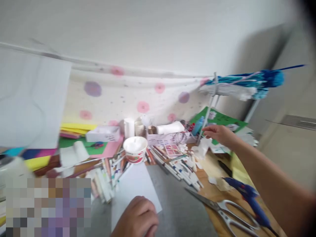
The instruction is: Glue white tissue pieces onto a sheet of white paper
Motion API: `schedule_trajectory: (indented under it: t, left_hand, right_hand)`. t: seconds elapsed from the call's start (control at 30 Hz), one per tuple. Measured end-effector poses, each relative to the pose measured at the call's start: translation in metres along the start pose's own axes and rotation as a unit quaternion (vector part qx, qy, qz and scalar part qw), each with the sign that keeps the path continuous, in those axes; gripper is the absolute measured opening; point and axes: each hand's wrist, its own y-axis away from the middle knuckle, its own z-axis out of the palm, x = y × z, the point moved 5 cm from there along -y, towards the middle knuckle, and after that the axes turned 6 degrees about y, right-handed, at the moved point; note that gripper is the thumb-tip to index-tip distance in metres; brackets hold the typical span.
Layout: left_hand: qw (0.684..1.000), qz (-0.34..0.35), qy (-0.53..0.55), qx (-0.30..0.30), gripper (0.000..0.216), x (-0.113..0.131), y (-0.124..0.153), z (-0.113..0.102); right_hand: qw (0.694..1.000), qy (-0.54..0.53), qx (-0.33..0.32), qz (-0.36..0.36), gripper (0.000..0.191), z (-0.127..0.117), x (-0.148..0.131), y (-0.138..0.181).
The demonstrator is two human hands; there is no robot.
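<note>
My left hand [139,217] rests at the lower middle on a sheet of white paper [133,184], its fingers curled in. Whatever it may hold is hidden. My right hand [218,134] is stretched out to the far right side of the table, fingers bent and blurred. Just below its fingertips lies crumpled white tissue-like material [203,147]; whether they touch is unclear. Close beside the fingers rises a thin grey stand [208,112]. Under my right forearm are large scissors [219,209] with grey handles and a blue glue gun [249,194].
A white paper tub [135,149] stands behind the sheet. Scattered markers [175,168] lie to its right, more to its left. A white box [102,134] and a long tray [163,138] line the back. Blue and white yarn-like strands [247,82] hang from the stand.
</note>
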Motion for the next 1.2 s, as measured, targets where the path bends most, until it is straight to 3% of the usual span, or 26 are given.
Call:
schedule_trajectory:
  t: [0.2,0.4,0.57,0.7,0.8,0.97,1.2]
  left_hand:
    - [0.998,0.025,-0.013,0.060,0.008,-0.002,0.006,0.004]
    - [0.982,0.113,-0.014,0.152,0.019,0.012,0.007,0.005]
    - [0.958,0.121,-0.027,0.259,0.033,0.020,0.008,-0.012]
    - [0.955,0.093,-0.065,0.275,0.030,0.014,0.006,-0.020]
    - [0.952,0.076,-0.068,0.289,0.026,0.009,0.004,-0.026]
    - [0.927,0.040,0.006,0.374,0.012,0.012,0.004,-0.045]
    - [0.929,-0.048,0.053,0.362,0.014,0.011,0.009,-0.055]
  right_hand:
    - [0.975,-0.038,-0.079,-0.203,0.021,0.070,-0.148,0.001]
    - [0.917,-0.032,-0.129,-0.377,0.021,0.121,-0.292,0.037]
    - [0.877,0.063,-0.179,-0.442,0.022,0.200,-0.379,0.046]
    - [0.877,0.149,-0.197,-0.411,0.031,0.257,-0.404,0.031]
    - [0.877,0.185,-0.201,-0.396,0.034,0.278,-0.411,0.021]
    - [0.887,0.212,-0.188,-0.365,0.032,0.273,-0.418,-0.005]
    - [0.917,0.178,-0.133,-0.330,0.030,0.249,-0.420,-0.042]
